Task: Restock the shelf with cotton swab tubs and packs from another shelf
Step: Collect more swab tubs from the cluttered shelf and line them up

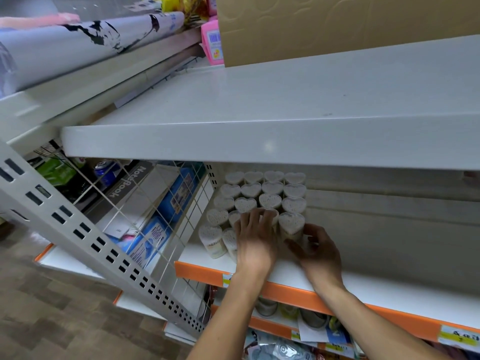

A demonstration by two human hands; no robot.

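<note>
Your left hand lies over the front of the block of heart-shaped cotton swab tubs, fingers spread and laid on the lids; it covers one or two tubs in the front rows, so you cannot see whether any is gripped beneath the palm. Your right hand curls round the front right tub, thumb on its near side and fingers on its far side; the tub's base is hidden behind the thumb, so whether it stands on the shelf or is lifted cannot be told. The tubs stand in tight rows at the left end of the white shelf with the orange edge, close beside the wire grid divider. The upper shelf board overhangs and cuts off the back of the block, so the number of rows is unclear. Labels on the tubs are too blurred to read. Below, the lower shelf goods are partly hidden by your forearms. A brown cardboard box is cut off at the top.
</note>
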